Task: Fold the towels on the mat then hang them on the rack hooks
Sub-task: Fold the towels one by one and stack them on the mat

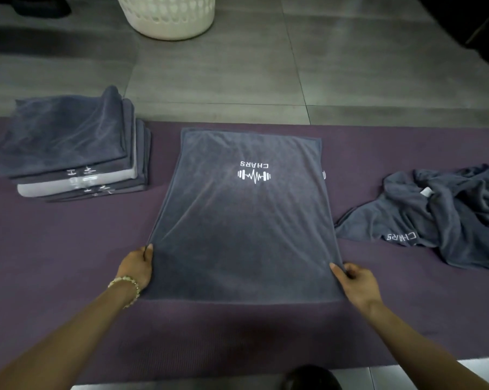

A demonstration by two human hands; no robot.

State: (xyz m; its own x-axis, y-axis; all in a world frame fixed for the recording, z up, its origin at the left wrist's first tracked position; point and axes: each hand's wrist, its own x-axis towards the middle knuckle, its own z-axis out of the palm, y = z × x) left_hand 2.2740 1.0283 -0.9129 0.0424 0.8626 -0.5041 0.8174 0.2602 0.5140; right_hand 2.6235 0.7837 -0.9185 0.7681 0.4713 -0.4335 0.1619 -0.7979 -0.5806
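Observation:
A grey towel (pixel 243 218) with a white logo lies spread flat in the middle of the purple mat (pixel 69 249). My left hand (pixel 135 267) pinches its left edge near the front, and my right hand (pixel 357 281) pinches the right edge near the front. The part between my hands is lifted slightly and pulled taut. A stack of several folded grey towels (pixel 69 147) sits at the mat's back left. A crumpled heap of unfolded grey towels (pixel 440 218) lies at the right.
A white perforated laundry basket (pixel 167 15) stands on the grey tiled floor (pixel 266 80) beyond the mat. A dark rounded object (pixel 311 377) shows at the bottom edge. No rack or hooks are in view.

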